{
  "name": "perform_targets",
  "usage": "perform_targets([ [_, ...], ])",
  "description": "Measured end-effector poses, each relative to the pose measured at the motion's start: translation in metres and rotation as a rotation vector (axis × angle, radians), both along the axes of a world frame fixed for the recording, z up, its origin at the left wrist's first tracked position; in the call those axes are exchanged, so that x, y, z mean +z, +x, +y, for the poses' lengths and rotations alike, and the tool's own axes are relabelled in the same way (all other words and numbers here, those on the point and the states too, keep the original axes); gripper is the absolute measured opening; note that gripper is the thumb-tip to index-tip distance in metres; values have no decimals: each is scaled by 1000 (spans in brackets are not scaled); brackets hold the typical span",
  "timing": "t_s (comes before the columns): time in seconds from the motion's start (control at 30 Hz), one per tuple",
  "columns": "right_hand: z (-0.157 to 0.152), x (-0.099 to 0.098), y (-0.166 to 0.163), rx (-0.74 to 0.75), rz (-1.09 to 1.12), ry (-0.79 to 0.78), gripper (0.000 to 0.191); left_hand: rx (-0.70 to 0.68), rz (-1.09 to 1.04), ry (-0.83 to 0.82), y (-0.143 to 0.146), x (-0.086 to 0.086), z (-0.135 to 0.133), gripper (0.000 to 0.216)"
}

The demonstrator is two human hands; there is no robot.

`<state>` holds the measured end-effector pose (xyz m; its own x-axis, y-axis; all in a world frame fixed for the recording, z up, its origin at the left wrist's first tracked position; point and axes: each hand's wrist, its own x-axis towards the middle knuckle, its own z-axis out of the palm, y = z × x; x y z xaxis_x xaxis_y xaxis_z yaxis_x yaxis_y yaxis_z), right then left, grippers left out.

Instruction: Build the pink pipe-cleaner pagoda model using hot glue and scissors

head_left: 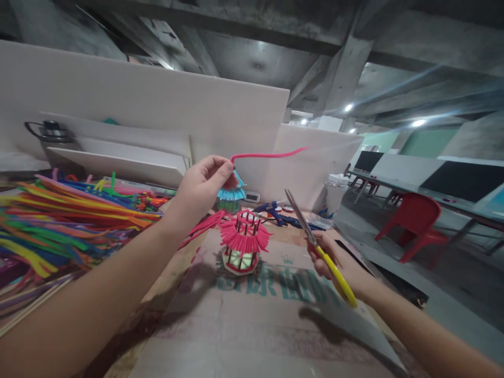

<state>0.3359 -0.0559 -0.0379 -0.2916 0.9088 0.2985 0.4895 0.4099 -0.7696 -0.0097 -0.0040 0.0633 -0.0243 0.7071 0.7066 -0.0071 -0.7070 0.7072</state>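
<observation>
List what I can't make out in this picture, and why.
All in the head view:
Pink stem: held end, hidden by the left hand.
Blue model: top, hidden by the same hand.
Print: left end, partly behind the pink model.
Coloured stems: some cut off by the left edge.
Grey device: markings, too small to read.

A craft workshop: scissors [325,257], heaped pipe cleaners [79,207], glue gun [277,214], concrete beams [252,21] overhead.
</observation>
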Motion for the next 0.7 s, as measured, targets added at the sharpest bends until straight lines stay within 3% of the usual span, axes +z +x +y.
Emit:
perform_targets([
  [0.17, -25, 11, -43, 197, 49, -89, 70, -45, 101, -20, 9, -3, -13, 27],
  [0.33, -10, 18, -66, 331, 173, -84, 78, -31, 111, 14, 10, -3, -18, 22],
  [0.7, -19, 42, -95, 449, 246, -51, 62, -82, 359, 10, 20, -12, -21, 16],
])
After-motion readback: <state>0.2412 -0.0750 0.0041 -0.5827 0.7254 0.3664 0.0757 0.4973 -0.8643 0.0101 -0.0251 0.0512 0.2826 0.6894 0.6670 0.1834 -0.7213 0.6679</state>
